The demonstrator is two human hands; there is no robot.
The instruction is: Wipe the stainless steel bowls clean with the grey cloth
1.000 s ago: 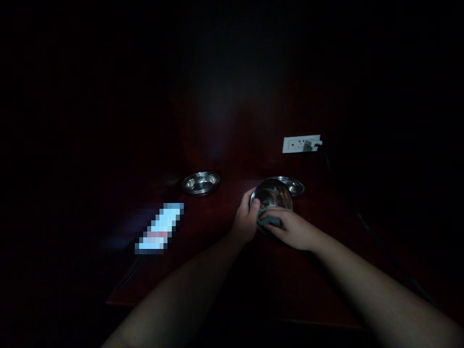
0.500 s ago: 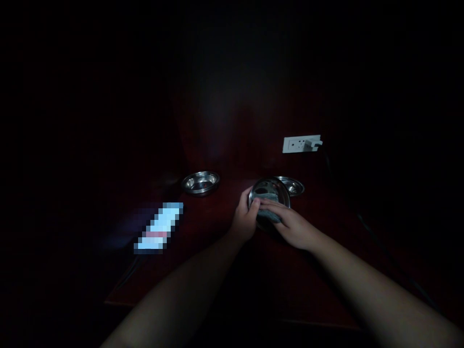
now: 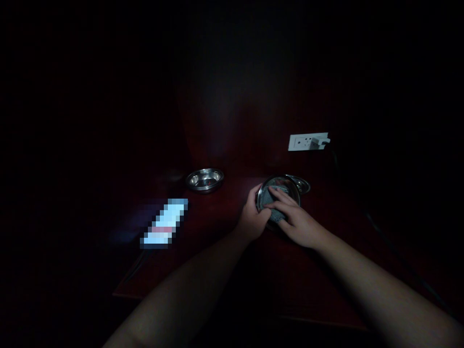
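A shiny metal bowl (image 3: 297, 194) is tilted with its inside facing me. My left hand (image 3: 254, 216) grips its left rim, with the thumb at the near side and fingers behind. Inside the bowl lies a grey-green cloth (image 3: 267, 197), partly covered by fingers. My right hand (image 3: 299, 223) presses that cloth against the inner wall, its fingers somewhat apart. Just behind the held bowl is another shiny metal dish (image 3: 304, 185), partly hidden. To the left, a metal bowl (image 3: 205, 180) stands upright on the dark red table (image 3: 217, 217).
A lit, pixelated phone-like screen (image 3: 166, 224) rests at the table's left, with a thin cable below it. On the back wall a white socket plate (image 3: 300, 142) holds a plug (image 3: 320, 141). A dark cord (image 3: 395, 251) runs down the right side. The surroundings are very dark.
The right fingers have spread and reached farther into the bowl, and more cloth shows against its inside. The left hand keeps its grip on the rim. The view has shifted slightly.
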